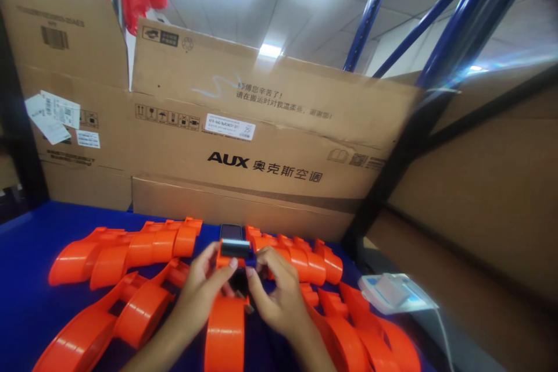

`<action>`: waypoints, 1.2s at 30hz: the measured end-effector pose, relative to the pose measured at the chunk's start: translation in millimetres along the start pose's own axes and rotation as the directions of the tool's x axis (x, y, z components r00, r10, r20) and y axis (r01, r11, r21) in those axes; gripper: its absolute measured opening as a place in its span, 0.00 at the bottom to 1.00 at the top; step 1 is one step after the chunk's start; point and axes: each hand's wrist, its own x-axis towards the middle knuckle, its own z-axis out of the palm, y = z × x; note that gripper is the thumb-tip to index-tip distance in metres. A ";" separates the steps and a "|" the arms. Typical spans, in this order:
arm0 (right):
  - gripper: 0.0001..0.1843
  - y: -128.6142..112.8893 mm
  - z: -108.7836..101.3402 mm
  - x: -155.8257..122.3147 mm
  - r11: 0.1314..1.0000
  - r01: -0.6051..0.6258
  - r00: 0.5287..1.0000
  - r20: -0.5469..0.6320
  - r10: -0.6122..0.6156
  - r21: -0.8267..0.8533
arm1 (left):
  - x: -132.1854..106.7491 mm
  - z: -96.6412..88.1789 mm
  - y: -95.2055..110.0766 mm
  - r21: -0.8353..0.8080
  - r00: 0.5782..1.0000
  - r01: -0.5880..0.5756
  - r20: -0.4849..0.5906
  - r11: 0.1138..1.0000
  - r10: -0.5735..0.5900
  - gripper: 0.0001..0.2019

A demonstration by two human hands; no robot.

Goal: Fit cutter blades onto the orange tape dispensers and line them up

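Both my hands meet over an orange plastic tape-dispenser body [225, 331] lying on the blue table [26, 279]. My left hand [203, 290] pinches its front end, where a black and grey serrated blade piece [234, 247] sits. My right hand [276, 290] grips the same front end from the right, fingers curled and thumb pressing beside the left thumb. A small dark part [239, 282] lies between the two hands; what it is I cannot make out.
Several more orange dispenser bodies lie in rows at the left [126, 250] and right [349, 325]. A black phone [231, 231] lies behind the hands. Big cardboard boxes [261, 151] wall the back. A white-blue packet [392, 293] lies at the right, near a blue rack post [440, 29].
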 end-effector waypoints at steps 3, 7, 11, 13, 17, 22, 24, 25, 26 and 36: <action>0.10 -1.9 -0.8 1.1 1.000 0.006 1.000 0.004 -0.006 0.006 | -0.5 0.2 -0.1 -0.008 1.000 -0.006 0.011 1.000 0.006 0.15; 0.11 -3.6 -1.6 2.1 0.999 0.008 1.000 0.000 -0.008 0.037 | -0.8 0.5 -0.6 -0.023 1.000 -0.009 0.005 1.000 0.009 0.16; 0.10 -3.9 -1.8 2.0 0.999 0.004 1.000 0.006 -0.005 0.042 | -1.4 0.8 -0.1 -0.020 1.000 -0.003 0.001 1.000 0.003 0.16; 0.10 -3.6 -1.9 1.9 0.999 0.000 1.000 0.014 -0.001 0.035 | -1.9 0.6 0.1 -0.015 1.000 -0.008 0.000 1.000 0.008 0.17; 0.11 -3.1 -1.8 1.9 0.999 -0.014 0.999 0.030 0.013 0.036 | -2.1 0.3 -0.3 -0.005 1.000 -0.019 0.007 1.000 0.019 0.16; 0.11 -4.4 0.0 2.5 0.998 -0.020 0.999 0.031 0.019 0.057 | -0.4 1.5 -0.3 -0.027 1.000 -0.015 0.006 1.000 0.015 0.15; 0.10 -5.6 -0.1 2.6 0.998 -0.022 0.999 0.035 0.020 0.053 | -0.6 2.0 -0.5 -0.039 1.000 -0.015 0.008 0.999 0.015 0.14; 0.10 -6.2 -0.7 2.5 0.998 -0.025 0.999 0.037 0.023 0.051 | -0.8 2.2 -0.6 -0.046 1.000 -0.012 0.009 0.999 0.012 0.14; 0.09 -6.7 -1.5 2.2 0.998 -0.029 0.999 0.040 0.027 0.051 | -1.2 2.4 -0.7 -0.057 1.000 -0.004 0.009 0.998 0.005 0.14; 0.09 0.9 -0.6 -0.6 0.861 -0.237 0.949 -0.080 0.304 0.450 | 3.8 -0.6 3.3 -0.173 0.993 0.117 0.025 0.978 -0.115 0.18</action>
